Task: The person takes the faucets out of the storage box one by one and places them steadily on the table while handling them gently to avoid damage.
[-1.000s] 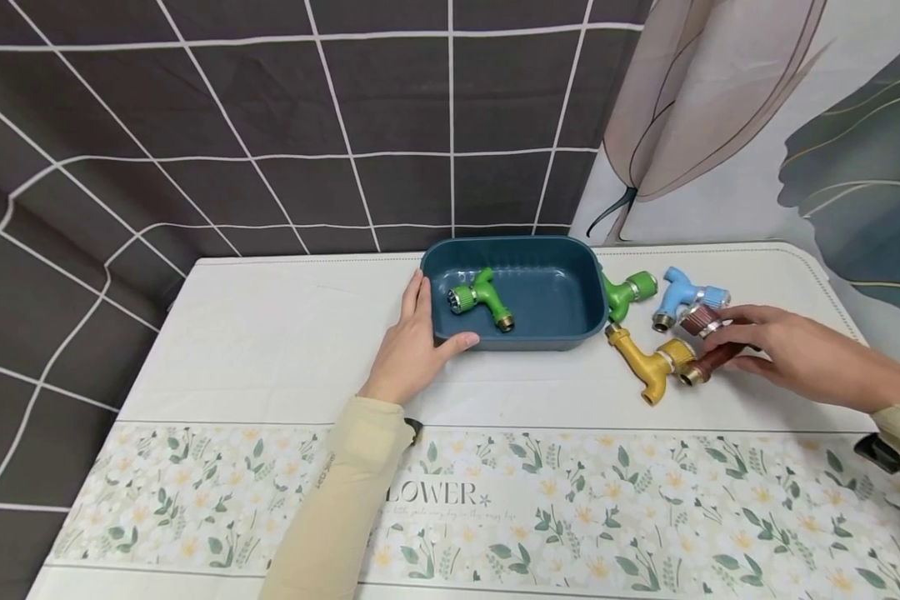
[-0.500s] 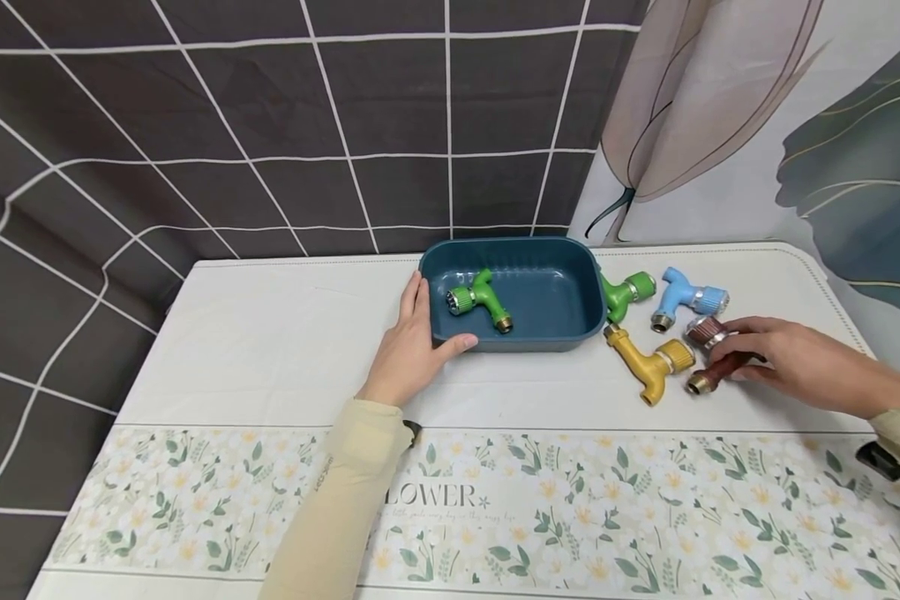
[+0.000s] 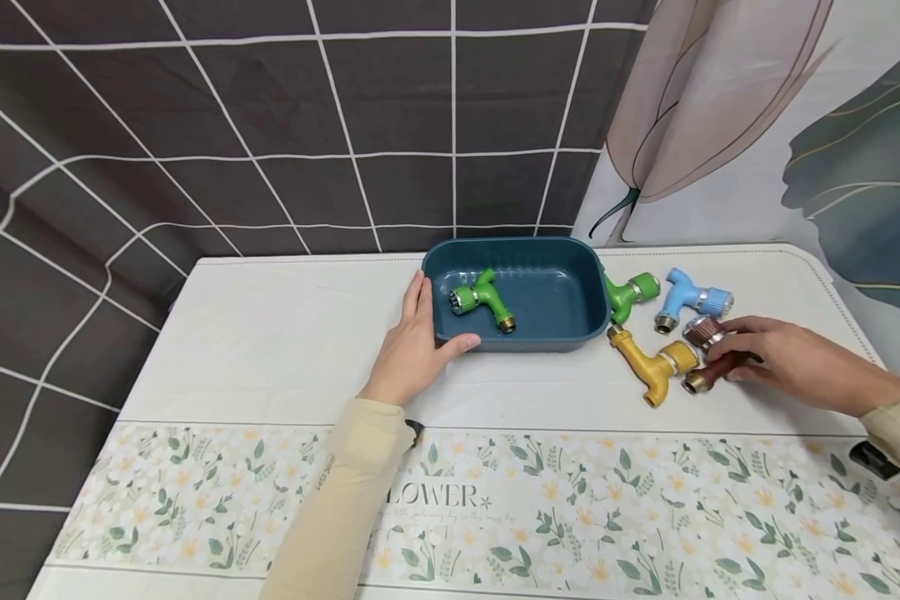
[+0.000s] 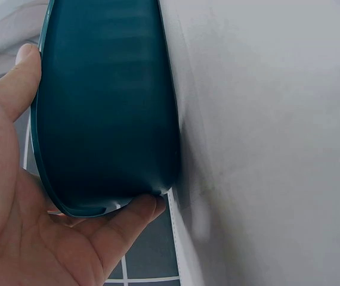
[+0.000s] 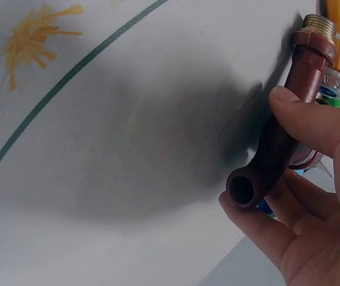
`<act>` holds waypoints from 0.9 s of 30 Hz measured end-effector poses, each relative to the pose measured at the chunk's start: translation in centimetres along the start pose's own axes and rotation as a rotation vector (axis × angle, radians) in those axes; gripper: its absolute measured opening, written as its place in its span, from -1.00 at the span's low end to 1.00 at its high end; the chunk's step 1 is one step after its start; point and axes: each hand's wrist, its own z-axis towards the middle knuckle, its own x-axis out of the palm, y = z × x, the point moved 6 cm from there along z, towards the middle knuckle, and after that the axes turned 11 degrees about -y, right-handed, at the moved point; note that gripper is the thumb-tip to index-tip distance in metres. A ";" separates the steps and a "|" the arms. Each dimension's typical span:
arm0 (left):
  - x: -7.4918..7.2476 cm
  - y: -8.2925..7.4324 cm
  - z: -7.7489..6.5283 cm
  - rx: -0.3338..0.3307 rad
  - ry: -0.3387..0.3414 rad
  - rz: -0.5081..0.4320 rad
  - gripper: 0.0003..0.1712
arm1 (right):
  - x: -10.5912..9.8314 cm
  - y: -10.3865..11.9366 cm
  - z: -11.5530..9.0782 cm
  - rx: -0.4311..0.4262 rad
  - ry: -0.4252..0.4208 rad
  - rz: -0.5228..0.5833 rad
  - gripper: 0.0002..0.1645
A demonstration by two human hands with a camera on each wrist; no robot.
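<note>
A dark blue plastic bin (image 3: pixel 555 308) stands on the table with a green tap (image 3: pixel 485 298) lying inside it. My left hand (image 3: pixel 405 350) holds the bin's left end, thumb along the front wall and fingers on the end wall. The left wrist view shows this grip around the bin's outer corner (image 4: pixel 104 119). On the right, my right hand (image 3: pixel 795 362) holds a brown tap (image 3: pixel 720 369) between thumb and fingers. Its threaded brass end and open spout show in the right wrist view, where the thumb lies across the tap's body (image 5: pixel 283 128).
Beside the bin's right end lies another green tap (image 3: pixel 630 296), with a light blue tap (image 3: pixel 690 298) farther right. A yellow tap (image 3: pixel 652 364) lies close to the brown one. The white tablecloth (image 3: pixel 285 342) has a floral band in front; a dark checked cloth (image 3: pixel 390 125) hangs behind.
The right hand has turned and shifted the brown tap slightly, away from the yellow tap. The left hand and bin have stayed in place.
</note>
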 end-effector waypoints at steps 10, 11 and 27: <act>-0.1 0.0 0.0 -0.010 0.002 0.002 0.26 | 0.1 -0.1 0.0 0.015 0.015 0.002 -0.54; -0.1 0.0 -0.1 -0.009 0.002 0.002 0.26 | 0.1 -0.1 0.1 0.016 0.019 0.000 -0.54; -0.1 -0.1 0.0 0.006 -0.001 0.004 0.25 | -0.4 -0.1 0.1 0.023 0.025 -0.018 -0.53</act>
